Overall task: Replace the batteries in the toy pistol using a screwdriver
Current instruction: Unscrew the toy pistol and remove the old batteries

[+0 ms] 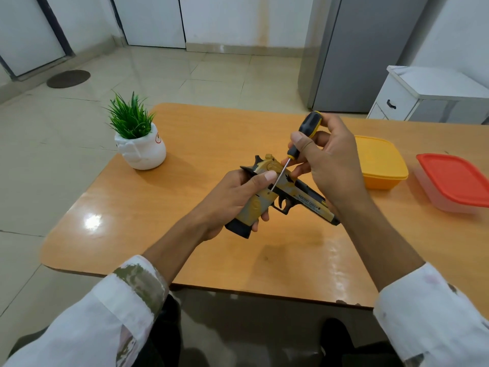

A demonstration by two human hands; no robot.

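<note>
Your left hand (232, 200) grips the toy pistol (284, 193) by its handle above the table (201, 234), while your right hand (325, 165) holds the screwdriver (304, 139), its tip touching the pistol's side.

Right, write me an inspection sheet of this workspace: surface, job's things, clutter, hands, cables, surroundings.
Surface: glossy orange-brown table, with glare patches.
Job's things: toy pistol held over the table; screwdriver with its tip at a screw hole on the pistol's side; no batteries seen.
Clutter: potted plant at the far left; yellow lidded box and red-lidded box on the right.
Hands: left hand grips the pistol's grip; right hand holds the screwdriver's handle.
Cables: nothing seen.
Surroundings: tiled floor, grey fridge, white drawer cabinet, dark round mat.
</note>
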